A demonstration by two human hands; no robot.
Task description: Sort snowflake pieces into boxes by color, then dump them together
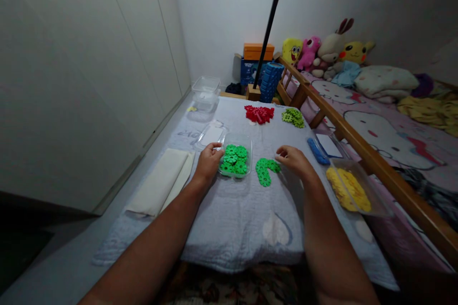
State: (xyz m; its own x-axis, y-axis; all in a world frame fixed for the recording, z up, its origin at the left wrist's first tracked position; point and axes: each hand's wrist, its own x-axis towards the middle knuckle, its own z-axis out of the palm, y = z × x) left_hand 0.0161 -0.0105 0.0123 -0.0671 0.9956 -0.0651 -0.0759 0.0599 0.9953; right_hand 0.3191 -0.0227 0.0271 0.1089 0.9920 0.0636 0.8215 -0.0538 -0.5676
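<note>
A clear plastic container (250, 152) holds several green flower-shaped plastic discs (235, 157). My left hand (210, 161) grips its left wall, with the thumb and fingers at the rim. Right of the container, more green discs (264, 171) lie in a bent, overlapping row on the cloth. My right hand (292, 157) hovers by the right end of that row. Its fingers are loosely curled with the thumb and forefinger a little apart, and nothing shows between them. The clear lid (203, 139) lies flat behind my left hand.
Red pieces (259, 114) and lime-green pieces (293, 117) are heaped at the back. On the right are a tub of yellow pieces (348, 189), blue pieces (317, 151) and a wooden bed rail (336, 126). Folded cloth (159, 181) lies left; clear containers (206, 86) stand back left.
</note>
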